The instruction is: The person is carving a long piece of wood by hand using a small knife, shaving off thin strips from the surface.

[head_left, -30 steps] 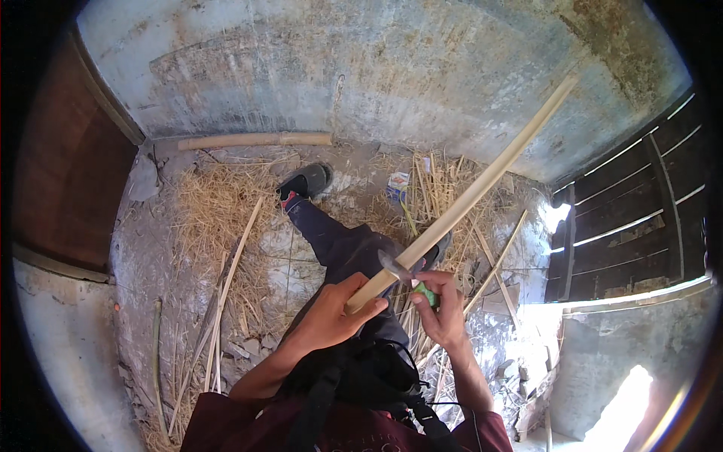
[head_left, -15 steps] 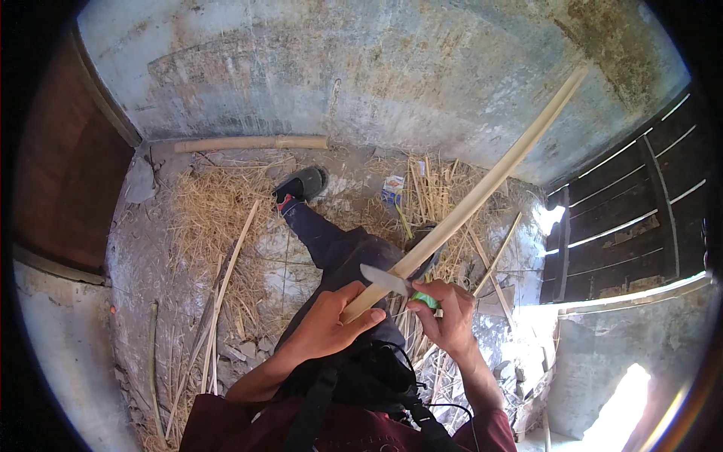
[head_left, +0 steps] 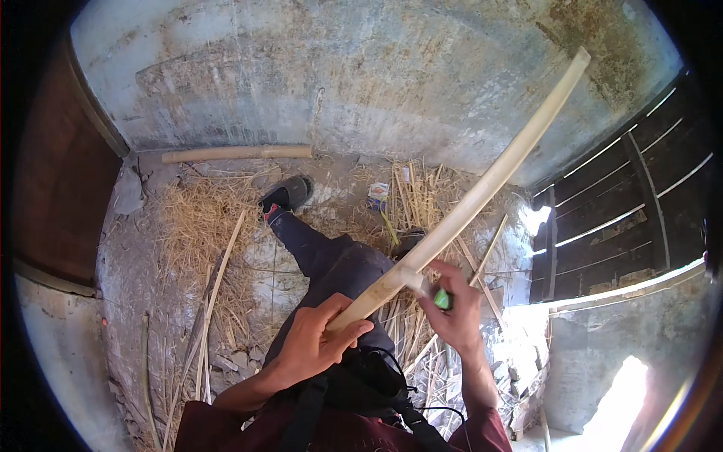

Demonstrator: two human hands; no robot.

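So the main thing here is a long split-bamboo strip (head_left: 482,196), pale and slightly bowed (some of that bend could just be the fisheye). It's held up in front of the body, long axis running diagonally from the lower middle to the upper right, far end pointing away toward the wall.

The left hand (head_left: 310,340) is the one right on it: wrapped around the near end, thumb laid along the close side. The right hand (head_left: 457,310) sits just right of the strip, a bit further up from that grip, fingers curled in around a green knife handle (head_left: 442,300). The blade is a smear at the strip's right edge — I honestly can't tell if it's biting in or just off the surface. Both forearms come up from below and angle inward, the right one steeper.

Under the strip there's a leg in dark trousers (head_left: 343,264), stretched out to a dark shoe (head_left: 292,193). Straw-like shavings (head_left: 207,218) are heaped left of that foot, and a bamboo pole (head_left: 237,153) lies along the base of the stained wall (head_left: 376,75) — dark slatted panel (head_left: 617,211) off to the right.
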